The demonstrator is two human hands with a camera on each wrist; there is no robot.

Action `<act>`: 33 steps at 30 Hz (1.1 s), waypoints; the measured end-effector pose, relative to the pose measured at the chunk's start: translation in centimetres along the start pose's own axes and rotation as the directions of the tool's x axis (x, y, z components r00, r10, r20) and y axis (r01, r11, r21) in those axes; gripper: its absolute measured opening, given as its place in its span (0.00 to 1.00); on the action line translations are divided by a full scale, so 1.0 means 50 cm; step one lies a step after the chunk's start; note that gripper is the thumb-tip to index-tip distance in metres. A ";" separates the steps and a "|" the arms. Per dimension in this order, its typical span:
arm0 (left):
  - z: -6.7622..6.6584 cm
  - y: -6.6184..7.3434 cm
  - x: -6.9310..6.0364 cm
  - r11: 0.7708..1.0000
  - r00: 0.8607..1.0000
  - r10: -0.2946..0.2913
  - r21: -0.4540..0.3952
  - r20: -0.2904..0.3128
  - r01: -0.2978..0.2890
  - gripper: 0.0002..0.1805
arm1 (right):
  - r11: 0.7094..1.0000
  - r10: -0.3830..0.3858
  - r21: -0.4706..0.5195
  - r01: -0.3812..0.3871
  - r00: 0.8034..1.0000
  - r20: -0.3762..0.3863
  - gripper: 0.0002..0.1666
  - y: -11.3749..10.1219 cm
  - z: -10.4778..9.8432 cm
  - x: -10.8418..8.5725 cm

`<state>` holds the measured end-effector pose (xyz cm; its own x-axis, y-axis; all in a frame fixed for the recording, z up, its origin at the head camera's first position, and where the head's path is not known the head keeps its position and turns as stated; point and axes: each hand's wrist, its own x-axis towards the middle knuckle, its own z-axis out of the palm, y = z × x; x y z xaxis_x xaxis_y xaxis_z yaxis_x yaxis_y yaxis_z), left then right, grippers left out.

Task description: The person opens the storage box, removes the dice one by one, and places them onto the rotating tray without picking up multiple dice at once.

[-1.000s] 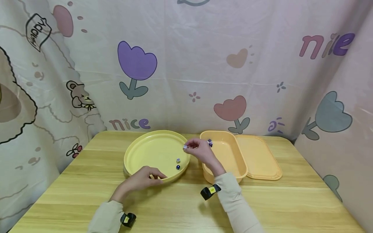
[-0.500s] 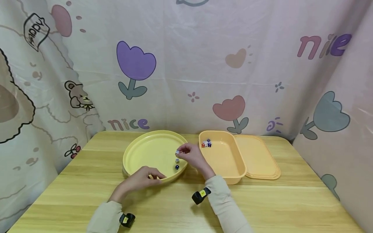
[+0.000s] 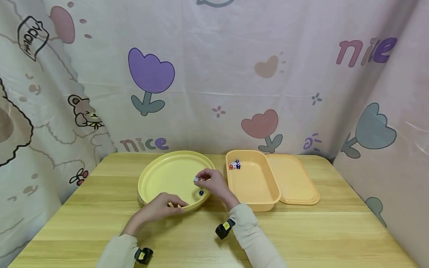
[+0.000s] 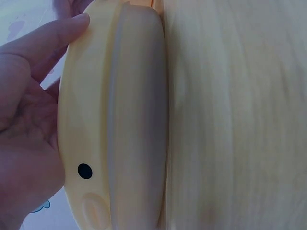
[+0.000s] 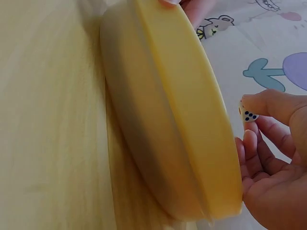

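Right hand (image 3: 213, 184): we pinch white blue-dotted cubic die (image 3: 196, 179), likely light, hard, slick; best held by opposite faces. Left hand (image 3: 160, 207) grips round yellow plastic tray (image 3: 167, 173) beneath right.

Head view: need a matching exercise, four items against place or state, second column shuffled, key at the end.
Column 1
1. Left hand
2. Right hand
3. Red die
4. Flat lid

Column 2
A. Inside the rectangular box
B. Pinching a white die
C. Lying to the right of the rectangular box
D. Gripping the near rim of the round tray

Pairs: 1-D, 2-B, 3-A, 4-C
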<state>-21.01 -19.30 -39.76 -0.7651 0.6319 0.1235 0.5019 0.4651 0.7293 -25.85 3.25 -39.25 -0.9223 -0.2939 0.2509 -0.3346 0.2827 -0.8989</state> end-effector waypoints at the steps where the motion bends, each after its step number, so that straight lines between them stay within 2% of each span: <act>1: 0.000 0.000 0.000 1.000 1.000 -0.004 0.000 -0.002 0.004 0.10 | 1.000 -0.001 -0.005 0.001 1.000 -0.003 0.08 0.001 0.001 0.000; 6: 0.001 0.004 -0.001 1.000 1.000 -0.010 -0.005 -0.009 0.010 0.11 | 1.000 0.005 -0.012 -0.005 1.000 -0.015 0.08 0.003 0.003 0.000; 9: 0.001 0.005 -0.001 1.000 1.000 -0.014 -0.008 -0.009 0.014 0.11 | 1.000 0.001 -0.022 -0.001 1.000 0.003 0.11 0.005 0.003 -0.001; 12: 0.001 0.005 -0.001 1.000 1.000 -0.015 -0.006 -0.009 0.015 0.11 | 0.998 -0.026 -0.050 0.027 0.999 0.026 0.15 0.008 0.000 -0.003; 13: 0.001 0.004 -0.001 1.000 1.000 -0.014 -0.005 -0.010 0.014 0.11 | 0.996 -0.059 -0.062 0.061 0.998 0.030 0.15 0.019 0.000 0.000; 16: 0.002 0.003 -0.001 1.000 1.000 -0.006 0.002 -0.013 0.007 0.10 | 0.995 -0.075 -0.070 0.077 0.997 0.033 0.15 0.021 -0.003 0.001; 24: 0.003 0.000 0.001 1.000 1.000 0.007 0.007 -0.016 -0.007 0.10 | 0.997 0.010 -0.074 -0.008 1.000 0.027 0.14 0.013 -0.003 0.003; 29: 0.004 -0.002 0.001 1.000 1.000 0.002 0.010 -0.014 -0.001 0.10 | 0.997 0.027 -0.069 -0.025 0.999 0.027 0.15 0.011 -0.001 0.003; 33: 0.002 -0.002 -0.001 1.000 1.000 -0.012 0.014 -0.017 0.012 0.10 | 1.000 0.020 -0.021 -0.019 0.999 0.043 0.17 0.008 0.000 0.003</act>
<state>-20.99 -19.30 -39.91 -0.7778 0.6157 0.1262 0.4982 0.4816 0.7210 -26.14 3.32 -39.58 -0.9197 -0.3271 0.2173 -0.3209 0.3072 -0.8959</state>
